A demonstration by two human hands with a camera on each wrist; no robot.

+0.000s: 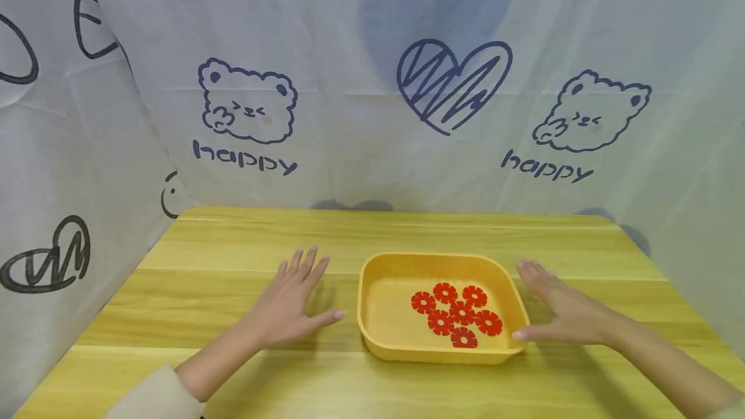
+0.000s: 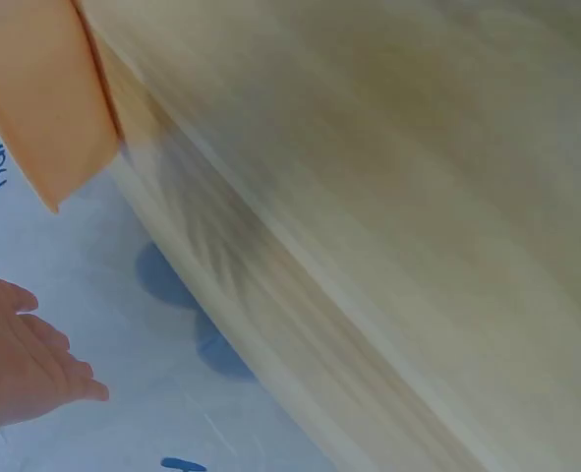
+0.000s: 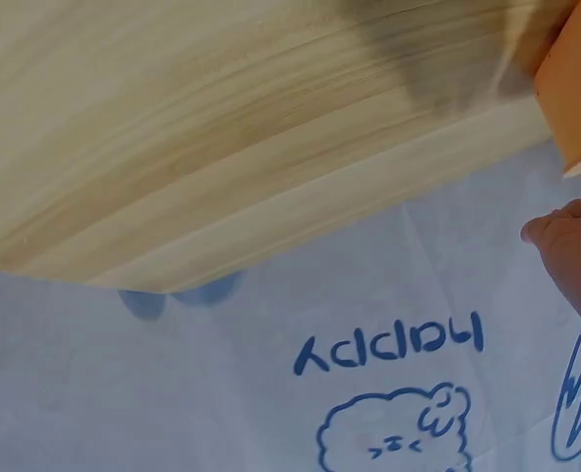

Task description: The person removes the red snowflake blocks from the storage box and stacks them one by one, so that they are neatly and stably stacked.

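A yellow plastic tray (image 1: pixel 384 351) with raised walls stands on the wooden table. Several red flower-shaped discs (image 1: pixel 462 313), each with a hole at its centre, lie in its right half. To the left of the tray is my left hand (image 1: pixel 289 306), fingers spread and holding nothing; a gap shows between its thumb and the tray wall. My right hand (image 1: pixel 561 312) is at the tray's right side, fingers extended and thumb tip right at the rim. Both wrist views catch part of the tray's outer wall, orange-tinted there (image 2: pixel 44 98) (image 3: pixel 575 88), with the fingers beside it.
The table (image 1: pixel 262 225) has light wood grain and rounded far corners. Behind it hangs a white cloth (image 1: pixel 337 115) with drawn bears, hearts and the word "happy". More of the cloth hangs along the left side.
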